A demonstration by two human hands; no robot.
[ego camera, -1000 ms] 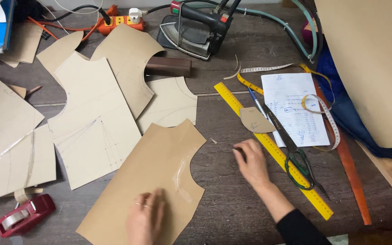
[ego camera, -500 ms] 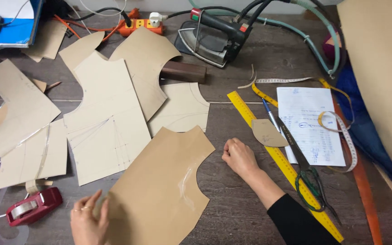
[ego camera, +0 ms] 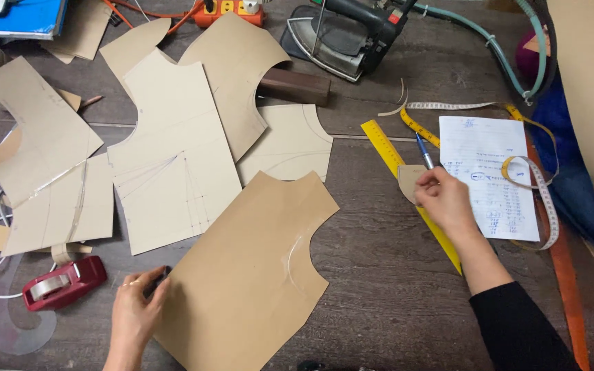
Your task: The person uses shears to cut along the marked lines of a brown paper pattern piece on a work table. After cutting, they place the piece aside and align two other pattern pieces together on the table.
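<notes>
Two bare hands work a dark wooden table (ego camera: pixel 393 302) strewn with paper pattern pieces. At 7 o'clock, the left hand (ego camera: pixel 135 312) presses its curled fingers against the lower left edge of a large brown pattern piece (ego camera: pixel 249 268); whether they pinch the edge cannot be told. That piece lies flat at centre, its long axis running from 7 o'clock up to 1 o'clock, a curved cut-out on its right side. At 3 o'clock, the right hand (ego camera: pixel 445 199) closes its fingers on a blue pen (ego camera: pixel 424 152), whose barrel points to 11 o'clock. A small brown paper scrap (ego camera: pixel 407 182) lies just beside those fingers, on a yellow ruler (ego camera: pixel 397 161) that runs diagonally from 12 to 5 o'clock under the hand. A white sheet of notes (ego camera: pixel 489 172) lies just right of the hand, looped by a measuring tape (ego camera: pixel 537 178). Bare tabletop opens between the brown piece and the ruler. Paler pattern pieces (ego camera: pixel 166 165) crowd the brown piece's upper left edge; a red tape dispenser (ego camera: pixel 63 283) sits near the left hand. An iron (ego camera: pixel 342 34) stands at 12 o'clock.
</notes>
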